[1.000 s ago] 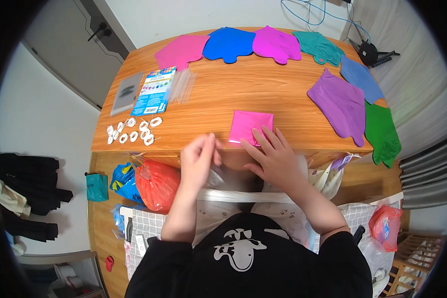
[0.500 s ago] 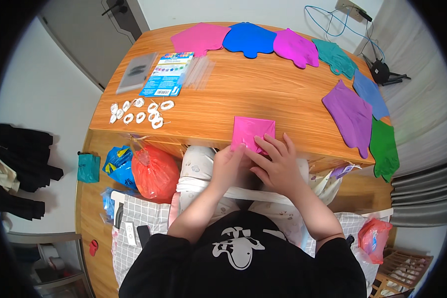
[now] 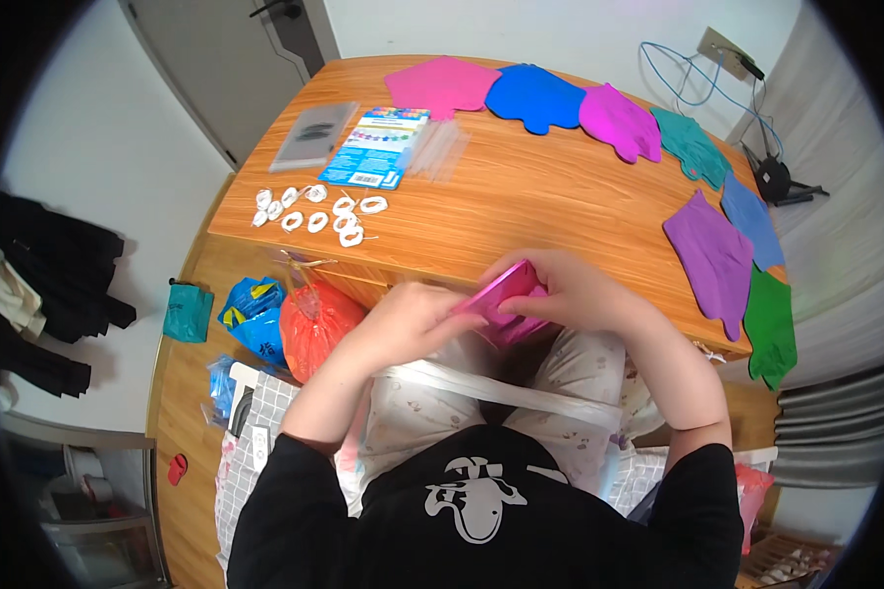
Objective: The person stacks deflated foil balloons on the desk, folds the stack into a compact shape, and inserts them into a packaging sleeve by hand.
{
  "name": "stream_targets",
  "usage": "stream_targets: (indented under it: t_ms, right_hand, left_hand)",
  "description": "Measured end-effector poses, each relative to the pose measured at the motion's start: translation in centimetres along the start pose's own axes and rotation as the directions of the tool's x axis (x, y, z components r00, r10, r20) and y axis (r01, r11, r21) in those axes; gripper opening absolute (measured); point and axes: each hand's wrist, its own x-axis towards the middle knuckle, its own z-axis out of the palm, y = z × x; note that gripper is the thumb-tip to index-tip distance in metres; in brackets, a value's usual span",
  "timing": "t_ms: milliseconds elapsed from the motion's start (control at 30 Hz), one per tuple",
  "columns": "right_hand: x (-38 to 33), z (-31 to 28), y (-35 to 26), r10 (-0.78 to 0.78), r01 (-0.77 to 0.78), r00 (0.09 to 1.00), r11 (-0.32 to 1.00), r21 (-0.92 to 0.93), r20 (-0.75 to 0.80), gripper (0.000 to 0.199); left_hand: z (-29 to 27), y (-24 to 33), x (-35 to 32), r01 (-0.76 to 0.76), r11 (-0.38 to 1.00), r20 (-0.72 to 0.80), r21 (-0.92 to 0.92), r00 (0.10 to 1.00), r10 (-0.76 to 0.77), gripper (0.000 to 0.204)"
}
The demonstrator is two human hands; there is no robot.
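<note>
The left hand (image 3: 417,319) and the right hand (image 3: 565,290) are close together, both clamped on a shiny pink folded piece (image 3: 504,288), which they hold tilted at the near edge of the wooden table (image 3: 550,201), above the lap. At the table's left lie small white string coils (image 3: 317,223), a blue printed card (image 3: 376,152) and clear strips (image 3: 438,150) just beside it. A purple flat piece (image 3: 709,257) lies toward the right end, near a green flat piece (image 3: 771,324) that hangs over the edge.
</note>
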Motion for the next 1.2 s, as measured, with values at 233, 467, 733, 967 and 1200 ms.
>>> stream_targets:
  t_ms: [233,467,733,967,1200]
  right_hand:
    - [6.3,-3.4,3.1,-0.117,0.119,0.992,0.992,0.041,-0.057,0.03]
    - [8.7,-8.7,8.0,-0.031,0.197,0.957,0.801,0.566,-0.289,0.03]
    - [8.4,-8.9,9.9,-0.013,0.263,0.95,0.578,0.772,-0.313,0.031]
    - [8.0,-7.4,8.2,-0.065,0.305,0.914,0.761,0.573,-0.4,0.027]
    - [5.0,-6.2,5.0,-0.22,0.421,0.875,0.785,0.455,-0.43,0.029]
  left_hand:
    - [-7.2,-3.2,3.2,0.131,0.973,-0.119,-0.187,0.981,-0.155,0.031]
    - [-14.7,-15.8,5.2,0.042,0.84,-0.18,0.54,0.981,0.067,0.038]
    - [-14.7,-14.2,4.4,0.015,0.819,-0.051,0.574,0.999,0.018,0.024]
    - [-14.8,-10.6,4.7,0.222,0.933,-0.585,0.284,0.811,-0.015,0.015]
    - [-5.6,1.3,8.5,-0.187,0.97,-0.709,0.155,0.663,0.241,0.006]
